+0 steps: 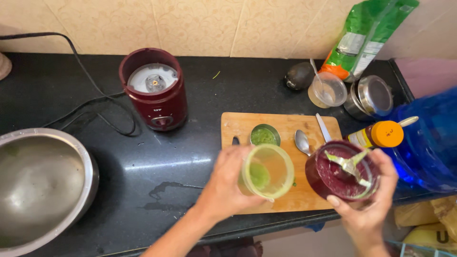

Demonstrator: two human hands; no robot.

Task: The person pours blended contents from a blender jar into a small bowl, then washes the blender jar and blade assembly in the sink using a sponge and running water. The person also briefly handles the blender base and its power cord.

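Note:
My left hand (227, 180) grips a clear blender jar (267, 171) with green residue inside, held over a wooden cutting board (285, 124). My right hand (373, 200) holds a maroon blade base (341, 170), turned up so its metal blades show, at the board's right edge. On the board lie a small steel cup (264, 135) of green paste, a spoon (302, 142) and a knife (323, 127). The maroon blender motor base (154, 90) stands on the black counter to the left, its cord trailing away.
A large steel bowl (40, 185) sits at the left edge. Behind the board are a dark avocado (299, 75), a clear plastic cup (328, 89), a steel container (372, 97) and a green bag (366, 35). An orange-capped bottle (378, 135) and a blue water jug (428, 143) stand right.

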